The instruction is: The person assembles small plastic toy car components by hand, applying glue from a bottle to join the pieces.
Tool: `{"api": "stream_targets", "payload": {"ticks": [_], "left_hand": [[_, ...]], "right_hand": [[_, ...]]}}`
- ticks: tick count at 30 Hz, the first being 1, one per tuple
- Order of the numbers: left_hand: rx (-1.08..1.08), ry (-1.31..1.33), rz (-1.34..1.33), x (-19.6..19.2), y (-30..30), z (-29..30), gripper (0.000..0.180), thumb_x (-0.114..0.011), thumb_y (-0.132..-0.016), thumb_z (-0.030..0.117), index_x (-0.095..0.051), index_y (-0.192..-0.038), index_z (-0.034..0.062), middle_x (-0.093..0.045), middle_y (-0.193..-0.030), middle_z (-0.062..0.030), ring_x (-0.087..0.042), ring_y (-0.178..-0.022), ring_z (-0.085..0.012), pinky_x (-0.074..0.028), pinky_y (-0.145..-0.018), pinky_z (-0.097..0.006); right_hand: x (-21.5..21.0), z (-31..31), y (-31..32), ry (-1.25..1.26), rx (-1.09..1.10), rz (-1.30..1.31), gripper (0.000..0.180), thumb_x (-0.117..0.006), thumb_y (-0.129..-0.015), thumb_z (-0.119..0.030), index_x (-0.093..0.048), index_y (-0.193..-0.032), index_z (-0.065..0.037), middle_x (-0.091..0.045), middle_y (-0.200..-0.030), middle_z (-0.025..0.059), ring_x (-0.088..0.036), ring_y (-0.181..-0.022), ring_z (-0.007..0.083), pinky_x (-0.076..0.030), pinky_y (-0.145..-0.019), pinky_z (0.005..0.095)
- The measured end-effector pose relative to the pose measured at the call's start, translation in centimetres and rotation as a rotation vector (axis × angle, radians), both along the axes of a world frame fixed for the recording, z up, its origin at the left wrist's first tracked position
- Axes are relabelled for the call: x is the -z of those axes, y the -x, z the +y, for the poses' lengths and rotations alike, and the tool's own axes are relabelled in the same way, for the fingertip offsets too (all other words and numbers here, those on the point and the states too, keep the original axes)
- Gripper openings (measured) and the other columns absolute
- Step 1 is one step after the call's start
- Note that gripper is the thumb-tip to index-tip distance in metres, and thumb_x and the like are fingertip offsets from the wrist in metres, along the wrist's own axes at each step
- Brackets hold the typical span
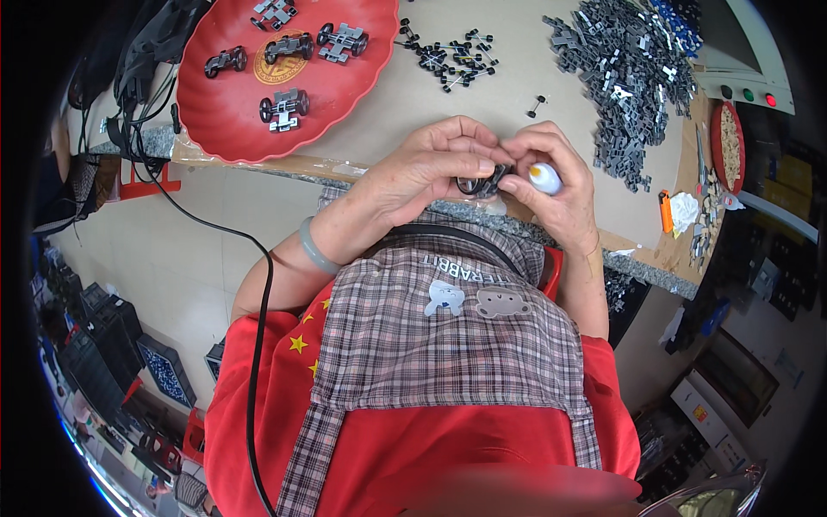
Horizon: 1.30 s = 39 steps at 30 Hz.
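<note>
At the table's front edge, my left hand pinches a small black wheeled toy chassis between thumb and fingers. My right hand is curled round a small white bottle with a yellow spot on it. The right thumb and fingertips meet the chassis too, close to the left fingertips. Fingers cover much of the chassis, so its details are hidden. On a red scalloped tray at the far left stand several grey-and-black wheeled chassis.
Several wheel-and-axle sets lie scattered beyond my hands, with a single wheel pair nearer. To the right is a large heap of dark grey plastic parts. An orange lighter, crumpled white tissue and red bowl are farther right. A black cable hangs at left.
</note>
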<state>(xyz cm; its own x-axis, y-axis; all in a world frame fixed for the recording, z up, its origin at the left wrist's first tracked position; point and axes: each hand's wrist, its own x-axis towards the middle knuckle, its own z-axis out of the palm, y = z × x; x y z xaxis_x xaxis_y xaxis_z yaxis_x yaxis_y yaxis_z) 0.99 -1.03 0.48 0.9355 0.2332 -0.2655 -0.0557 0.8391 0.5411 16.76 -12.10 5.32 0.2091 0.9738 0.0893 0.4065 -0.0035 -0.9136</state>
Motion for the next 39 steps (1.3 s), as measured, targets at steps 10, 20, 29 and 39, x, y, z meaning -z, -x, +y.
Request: {"api": "stream_targets", "payload": {"ticks": [10, 20, 29, 39], "left_hand": [[0.021, -0.017, 0.031, -1.5, 0.3, 0.2, 0.045, -0.063, -0.087, 0.012, -0.044, -0.126, 0.0029, -0.058, -0.116, -0.0126, -0.058, -0.104, -0.0163, -0.053, -0.083, -0.032], [-0.344, -0.574, 0.061, -0.9, 0.1, -1.6, 0.025, -0.067, -0.085, 0.006, -0.061, -0.107, -0.0020, -0.060, -0.097, -0.0030, -0.058, -0.087, -0.0088, -0.049, -0.078, -0.023], [-0.409, -0.839, 0.127, -1.0, 0.6, -1.8, 0.017, -0.067, -0.083, 0.006, -0.064, -0.096, -0.0043, -0.062, -0.089, -0.0062, -0.059, -0.078, -0.0101, -0.049, -0.068, -0.023], [-0.445, -0.693, 0.131, -0.6, -0.1, -2.1, 0.019, -0.067, -0.084, 0.006, -0.063, -0.099, -0.0039, -0.059, -0.087, -0.0034, -0.056, -0.076, -0.0080, -0.049, -0.068, -0.023]], "right_hand": [[1.4, -0.3, -0.8, 0.025, -0.041, 0.224, 0.021, -0.078, -0.071, -0.009, -0.065, -0.087, -0.003, -0.053, -0.090, 0.0032, -0.052, -0.083, 0.0127, -0.044, -0.072, 0.0253], [3.3, -0.5, 1.9, -0.026, 0.210, 0.540, 0.014, -0.074, -0.077, -0.006, -0.062, -0.083, -0.002, -0.052, -0.089, 0.0018, -0.050, -0.083, 0.0101, -0.043, -0.073, 0.0241], [2.3, -0.8, 2.2, -0.050, 0.219, 0.137, 0.017, -0.074, -0.076, -0.008, -0.060, -0.080, 0.000, -0.055, -0.080, 0.0039, -0.052, -0.073, 0.0111, -0.041, -0.066, 0.0229], [3.5, -0.4, 2.7, -0.015, 0.311, 0.496, 0.016, -0.070, -0.081, -0.008, -0.057, -0.076, -0.001, -0.051, -0.077, 0.0006, -0.046, -0.069, 0.0075, -0.037, -0.061, 0.0219]]}}
